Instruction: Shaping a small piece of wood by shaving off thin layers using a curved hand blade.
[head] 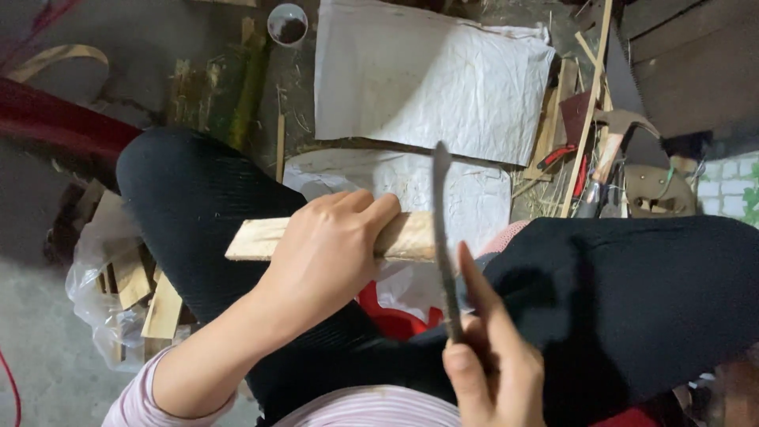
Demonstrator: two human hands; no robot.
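So the slat (332, 237) lies level across the person's lap, the left hand (328, 253) wrapped around its middle. At the slat's right end the knife (443, 237) stands upright, its edge against the wood, the right hand (490, 364) closed on the handle. No split shows in the slat yet, so the cutting looks barely begun. Beyond the slat, white sheets (427, 79) cover the floor; left of it a bag (103, 292) holds wood offcuts.
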